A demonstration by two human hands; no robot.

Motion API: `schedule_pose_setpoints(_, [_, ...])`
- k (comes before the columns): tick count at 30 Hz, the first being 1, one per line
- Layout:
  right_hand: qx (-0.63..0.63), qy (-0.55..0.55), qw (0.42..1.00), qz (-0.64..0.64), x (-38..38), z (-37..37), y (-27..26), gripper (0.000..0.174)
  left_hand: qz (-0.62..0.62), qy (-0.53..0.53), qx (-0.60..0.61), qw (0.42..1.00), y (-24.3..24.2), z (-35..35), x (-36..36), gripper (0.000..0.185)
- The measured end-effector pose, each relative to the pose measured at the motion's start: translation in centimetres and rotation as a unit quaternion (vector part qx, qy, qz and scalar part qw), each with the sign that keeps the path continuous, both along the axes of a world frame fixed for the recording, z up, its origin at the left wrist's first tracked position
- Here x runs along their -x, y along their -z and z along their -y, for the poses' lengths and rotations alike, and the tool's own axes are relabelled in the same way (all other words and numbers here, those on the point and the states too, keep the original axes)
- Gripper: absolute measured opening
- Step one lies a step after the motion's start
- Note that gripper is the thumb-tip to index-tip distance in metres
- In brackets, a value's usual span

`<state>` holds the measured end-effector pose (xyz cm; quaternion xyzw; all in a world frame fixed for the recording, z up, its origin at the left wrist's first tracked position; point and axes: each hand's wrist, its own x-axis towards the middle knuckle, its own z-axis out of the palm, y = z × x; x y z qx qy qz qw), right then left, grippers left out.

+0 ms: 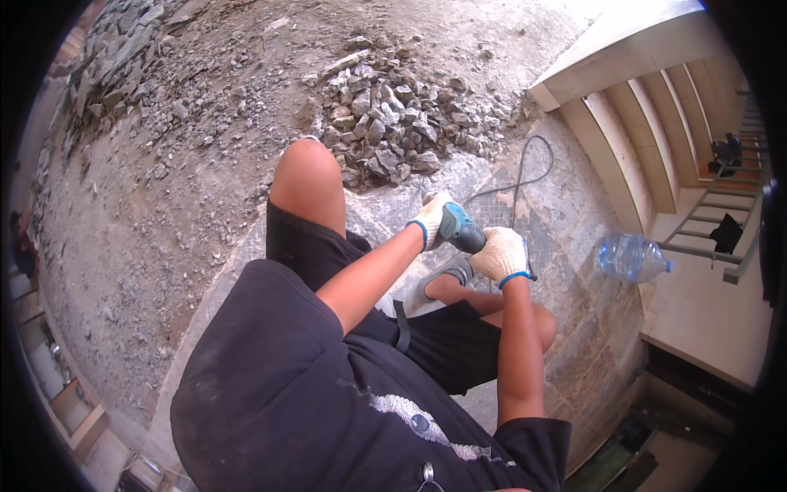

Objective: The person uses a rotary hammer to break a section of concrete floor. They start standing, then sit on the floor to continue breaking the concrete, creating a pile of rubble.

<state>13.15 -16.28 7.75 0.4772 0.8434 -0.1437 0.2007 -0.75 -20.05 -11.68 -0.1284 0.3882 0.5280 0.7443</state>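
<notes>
Both my hands wear cream knit work gloves with blue cuffs. My left hand point(432, 220) is closed around the front part of a teal and dark grey corded power drill point(460, 227), near its chuck end. At the rear of the tool my right hand point(502, 253) grips the handle, which is mostly hidden by the glove. The drill's nose points up and left, towards the tiled floor point(399, 212) beside a pile of broken stones point(390, 114). Its tip and the spot it faces are too small to make out. A dark power cable point(521, 182) loops over the floor behind the drill.
A large clear plastic water bottle point(630, 258) lies on its side at the right, near light stone steps point(633, 141) and a metal ladder point(713, 212). Loose rubble and dirt point(184, 154) spread over the left. My sandalled foot point(446, 280) is close below the drill.
</notes>
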Motion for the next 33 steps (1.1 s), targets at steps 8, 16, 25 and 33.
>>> schedule_pose_setpoints(8, [0.011,0.014,1.0,-0.002,0.4,0.0,1.3,0.033,-0.003,0.007,0.007,1.0,0.8,-0.3,0.6,0.037])
schedule_pose_setpoints(16, [0.015,0.028,0.999,-0.003,0.7,0.2,1.7,0.031,0.002,-0.017,-0.007,1.0,1.5,-0.5,0.9,0.03])
schedule_pose_setpoints(25, [-0.009,0.043,0.999,-0.019,-0.3,3.6,6.2,0.03,0.112,0.051,-0.08,0.989,8.3,0.6,1.4,0.046])
schedule_pose_setpoints(33, [-0.032,0.015,0.999,-0.021,-0.4,5.1,7.8,0.024,0.036,-0.001,-0.095,0.995,12.9,1.3,-0.1,0.044])
